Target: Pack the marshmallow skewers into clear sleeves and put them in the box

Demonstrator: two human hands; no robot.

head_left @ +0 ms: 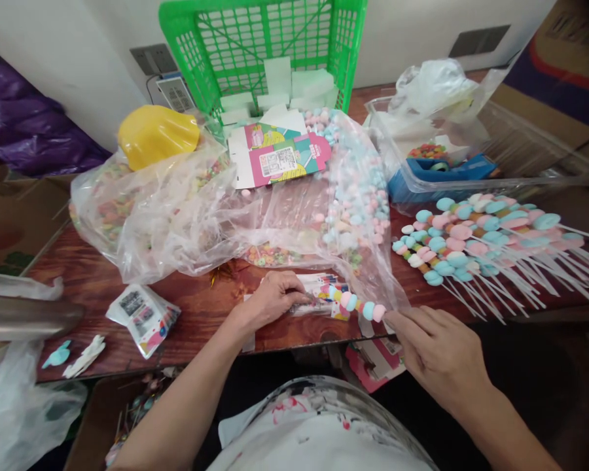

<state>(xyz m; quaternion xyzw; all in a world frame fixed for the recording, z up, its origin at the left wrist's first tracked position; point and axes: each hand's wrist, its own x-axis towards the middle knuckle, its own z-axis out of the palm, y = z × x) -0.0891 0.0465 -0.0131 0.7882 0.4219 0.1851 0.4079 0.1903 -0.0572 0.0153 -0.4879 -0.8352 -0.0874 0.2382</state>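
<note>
My right hand (439, 347) pinches the end of a candy skewer (358, 305) strung with pink, blue and yellow pieces. The skewer points left, its far tip at a small clear printed plastic bag (319, 305) by the table's front edge. Whether the tip is inside the bag or just over it, I cannot tell. With fingers closed, my left hand (277, 297) grips the bag's left part; the fingertips partly hide it. To the right lies a pile of finished candy skewers (471, 239) with white sticks.
Large clear bags of loose ring candies (147, 203) and pink-blue candies (356, 190) cover the middle. Behind stands a green basket (262, 33). A stack of printed bags (144, 320) lies left, near a metal cylinder (29, 317). A clear tub (434, 186) is at right.
</note>
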